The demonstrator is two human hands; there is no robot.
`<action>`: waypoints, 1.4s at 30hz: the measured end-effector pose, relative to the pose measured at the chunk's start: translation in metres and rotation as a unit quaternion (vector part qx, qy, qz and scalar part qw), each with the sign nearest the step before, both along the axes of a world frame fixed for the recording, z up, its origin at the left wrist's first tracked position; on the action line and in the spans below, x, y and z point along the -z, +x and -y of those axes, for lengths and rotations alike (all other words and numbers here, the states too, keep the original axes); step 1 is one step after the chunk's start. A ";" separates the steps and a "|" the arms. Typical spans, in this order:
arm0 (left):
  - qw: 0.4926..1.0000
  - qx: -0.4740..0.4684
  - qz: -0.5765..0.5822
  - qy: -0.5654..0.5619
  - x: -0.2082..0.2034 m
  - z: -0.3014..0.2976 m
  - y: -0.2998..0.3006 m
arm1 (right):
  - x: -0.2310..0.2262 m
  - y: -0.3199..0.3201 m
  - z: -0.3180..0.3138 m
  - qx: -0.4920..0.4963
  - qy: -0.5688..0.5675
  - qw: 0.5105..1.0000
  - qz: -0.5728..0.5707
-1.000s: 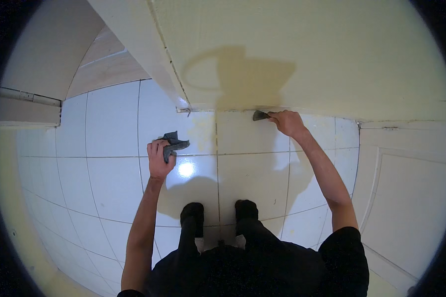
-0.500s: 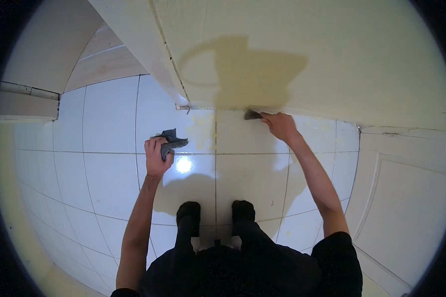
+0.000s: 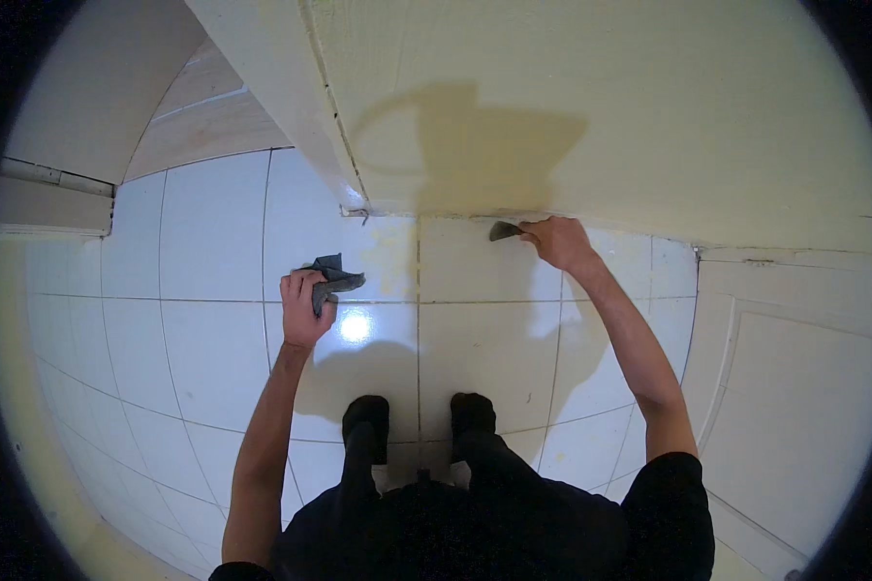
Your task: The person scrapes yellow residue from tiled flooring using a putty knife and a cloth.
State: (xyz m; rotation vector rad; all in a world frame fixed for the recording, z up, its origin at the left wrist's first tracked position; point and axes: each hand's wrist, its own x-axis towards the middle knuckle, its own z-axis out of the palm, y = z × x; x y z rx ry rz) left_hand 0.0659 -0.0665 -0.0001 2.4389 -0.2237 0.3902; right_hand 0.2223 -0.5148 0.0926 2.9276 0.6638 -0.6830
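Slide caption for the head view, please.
Left hand grips a grey cloth; right hand holds a scraper near the wall.

Slid right hand [image 3: 559, 242] and scraper [image 3: 504, 231] leftward along wall [image 3: 707, 116], half a second ago, then brought both back rightward, farther from grout line [image 3: 419, 261].

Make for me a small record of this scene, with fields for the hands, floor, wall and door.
left hand: grips a crumpled dark grey cloth
right hand: holds a flared-blade scraper near the wall's foot; contact unclear
floor: pale square tiles, yellowish smears between the hands
wall: cream, with a shadow cast on it
door: pale, panelled, at right
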 end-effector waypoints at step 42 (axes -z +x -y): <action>1.000 -0.011 -0.022 0.002 -0.002 0.008 0.003 | 0.036 -0.010 -0.037 0.012 0.136 0.988 0.069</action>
